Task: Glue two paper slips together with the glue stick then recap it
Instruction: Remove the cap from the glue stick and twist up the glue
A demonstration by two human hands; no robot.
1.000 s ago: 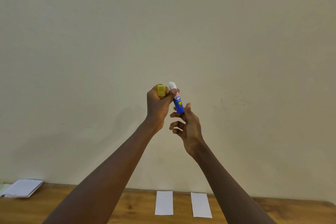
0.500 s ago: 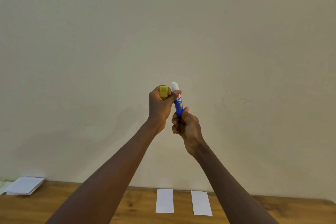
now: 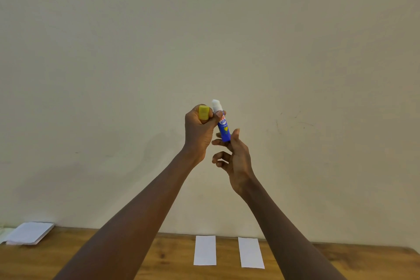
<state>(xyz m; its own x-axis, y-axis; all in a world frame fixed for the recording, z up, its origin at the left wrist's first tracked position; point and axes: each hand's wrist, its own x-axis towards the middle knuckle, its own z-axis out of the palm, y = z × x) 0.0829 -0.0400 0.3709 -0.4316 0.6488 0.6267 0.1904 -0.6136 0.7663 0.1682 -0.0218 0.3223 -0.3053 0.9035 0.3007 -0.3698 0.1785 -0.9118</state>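
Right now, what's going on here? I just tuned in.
A person holds an uncapped glue stick up in front of the wall. The left hand grips both the yellow cap and the top of the blue tube, white glue showing above. The right hand touches the tube's base with thumb and fingertips, other fingers loose. Two paper slips lie apart on the wooden table, not yet glued.

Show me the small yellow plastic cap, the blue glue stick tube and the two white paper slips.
Yellow plastic cap [image 3: 203,112], head view, its side.
Blue glue stick tube [image 3: 223,128], head view, its label.
White paper slips [image 3: 204,250] [image 3: 251,253], head view, each slip's middle.
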